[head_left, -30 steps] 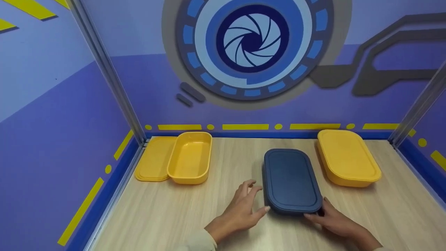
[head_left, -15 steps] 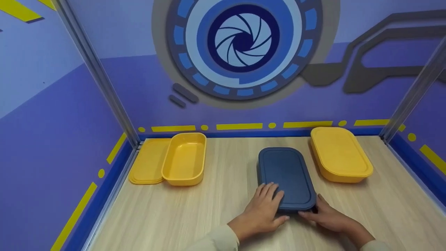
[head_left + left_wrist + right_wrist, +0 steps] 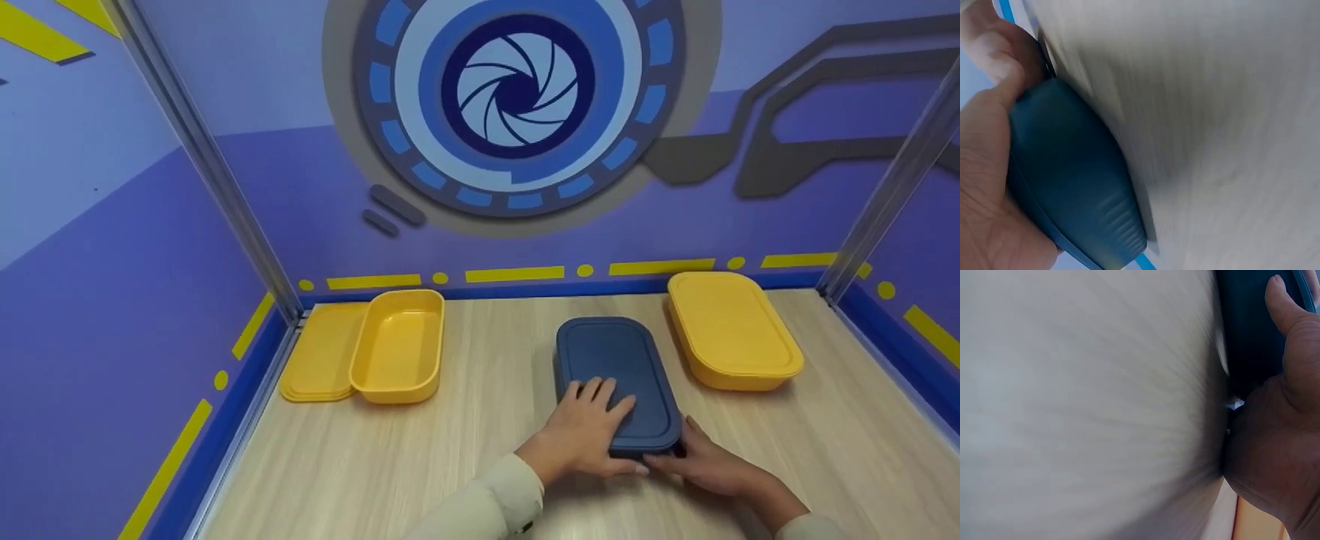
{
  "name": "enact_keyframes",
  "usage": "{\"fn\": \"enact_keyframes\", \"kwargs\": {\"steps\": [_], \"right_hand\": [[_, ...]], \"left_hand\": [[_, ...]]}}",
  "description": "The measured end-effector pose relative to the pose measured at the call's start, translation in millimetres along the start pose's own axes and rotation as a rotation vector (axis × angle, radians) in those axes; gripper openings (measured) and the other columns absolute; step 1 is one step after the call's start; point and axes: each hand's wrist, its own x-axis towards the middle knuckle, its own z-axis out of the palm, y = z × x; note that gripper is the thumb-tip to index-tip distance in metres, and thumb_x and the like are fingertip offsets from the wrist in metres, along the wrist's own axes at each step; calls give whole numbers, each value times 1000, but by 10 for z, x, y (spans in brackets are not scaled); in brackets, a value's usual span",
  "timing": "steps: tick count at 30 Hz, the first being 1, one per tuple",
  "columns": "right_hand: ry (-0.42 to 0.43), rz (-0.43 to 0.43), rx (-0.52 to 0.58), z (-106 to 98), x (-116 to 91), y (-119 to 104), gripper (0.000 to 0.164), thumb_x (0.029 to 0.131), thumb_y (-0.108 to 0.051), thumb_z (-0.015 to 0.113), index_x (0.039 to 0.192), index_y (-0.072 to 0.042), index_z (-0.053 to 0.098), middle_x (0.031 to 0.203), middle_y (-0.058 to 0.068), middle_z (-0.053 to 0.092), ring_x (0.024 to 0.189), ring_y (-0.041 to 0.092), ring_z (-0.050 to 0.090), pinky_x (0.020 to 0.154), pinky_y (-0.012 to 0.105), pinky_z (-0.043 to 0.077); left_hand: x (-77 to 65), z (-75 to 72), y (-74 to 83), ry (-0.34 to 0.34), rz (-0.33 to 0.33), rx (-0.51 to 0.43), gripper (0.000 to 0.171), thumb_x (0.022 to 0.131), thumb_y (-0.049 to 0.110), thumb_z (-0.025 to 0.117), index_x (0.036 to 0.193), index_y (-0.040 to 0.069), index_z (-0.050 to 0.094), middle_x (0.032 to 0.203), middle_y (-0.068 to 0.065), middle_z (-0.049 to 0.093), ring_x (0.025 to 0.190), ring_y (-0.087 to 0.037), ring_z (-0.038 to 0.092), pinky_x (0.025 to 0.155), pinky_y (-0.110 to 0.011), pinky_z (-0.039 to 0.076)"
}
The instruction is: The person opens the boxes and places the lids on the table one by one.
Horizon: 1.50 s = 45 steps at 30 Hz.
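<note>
A dark blue lunch box [image 3: 611, 349] with its lid on stands on the table, right of centre. Across the near part of that lid my left hand [image 3: 581, 435] lies with fingers spread and straight, its thumb low by the near edge. The left wrist view shows the box's ribbed side wall [image 3: 1072, 169] below the palm. My right hand [image 3: 705, 457] holds the near right corner, thumb along the near side and fingers round the right side, mostly hidden. In the right wrist view the thumb [image 3: 1286, 306] lies against the dark wall.
A yellow lunch box [image 3: 735, 326] with its lid on stands at the back right. At the back left is an uncovered yellow box [image 3: 397, 345], beside a yellow lid [image 3: 322, 352] lying flat. Purple panels [image 3: 540, 247] border the wooden table [image 3: 480, 465].
My left hand has moved right, from beside the dark blue lunch box onto its lid. The right hand stays at the near right corner. The head view has shifted slightly.
</note>
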Motion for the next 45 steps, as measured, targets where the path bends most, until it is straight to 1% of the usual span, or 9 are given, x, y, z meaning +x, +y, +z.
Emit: {"fn": "enact_keyframes", "kwargs": {"steps": [4, 11, 15, 21, 30, 34, 39, 41, 45], "right_hand": [[-11, -12, 5, 10, 32, -4, 109, 103, -44, 69, 172, -9, -7, 178, 30, -5, 163, 56, -3, 125, 79, -1], [-41, 38, 31, -2, 58, -12, 112, 102, -46, 69, 171, -9, -12, 178, 28, -15, 162, 56, -17, 122, 81, -9], [-39, 44, 22, -36, 32, -6, 111, 103, -46, 68, 172, -9, -10, 177, 30, -13, 162, 57, -11, 123, 81, -6], [-49, 45, 21, -72, -3, -5, 109, 103, -45, 68, 171, -9, -10, 176, 32, -13, 162, 57, -7, 124, 80, -5], [-48, 65, 24, -57, -3, -6, 109, 103, -45, 67, 172, -11, -10, 175, 32, -17, 160, 60, -18, 121, 82, -9], [-47, 32, 40, -57, 13, 1, 105, 105, -41, 66, 172, -11, -9, 176, 31, -15, 161, 58, -15, 122, 81, -8], [-65, 2, 61, -70, 2, 20, 103, 107, -34, 64, 171, -9, -12, 175, 31, -18, 159, 58, -23, 119, 83, -14], [-70, 6, 58, -66, 0, 27, 103, 107, -34, 64, 171, -9, -13, 175, 32, -18, 159, 59, -22, 119, 83, -13], [-59, 24, 41, -57, 16, 20, 105, 105, -38, 66, 172, -10, -10, 176, 32, -11, 160, 57, -7, 123, 81, -5]], "left_hand": [[59, -22, -48, 22, 9, -41, 103, 85, 100, 34, 168, 38, 29, 173, -3, 35, 158, -22, 39, 125, -46, 39], [142, 28, -57, 37, -3, -75, 100, 86, 100, 31, 167, 42, 28, 174, 0, 33, 160, -20, 37, 129, -44, 36], [178, 52, -17, 28, -8, -94, 99, 85, 101, 26, 168, 46, 24, 175, 3, 31, 161, -19, 35, 130, -44, 34], [183, 46, 30, 28, -19, -99, 93, 85, 101, 27, 166, 54, 22, 170, 9, 36, 156, -16, 38, 128, -43, 36], [154, 21, 92, 24, -39, -98, 95, 85, 101, 26, 167, 52, 22, 170, 7, 38, 158, -20, 38, 129, -47, 36], [134, 23, 103, 32, -52, -100, 94, 87, 99, 25, 167, 51, 21, 173, 6, 36, 160, -21, 37, 131, -48, 35], [127, 11, 121, 35, -55, -117, 91, 89, 97, 24, 167, 51, 21, 174, 7, 34, 162, -20, 36, 132, -47, 32], [126, 9, 126, 26, -54, -123, 90, 89, 97, 24, 167, 51, 20, 175, 7, 33, 162, -20, 36, 133, -47, 31], [126, 2, 118, 12, -52, -131, 90, 90, 97, 24, 167, 52, 18, 176, 8, 30, 164, -19, 33, 134, -47, 30]]}}
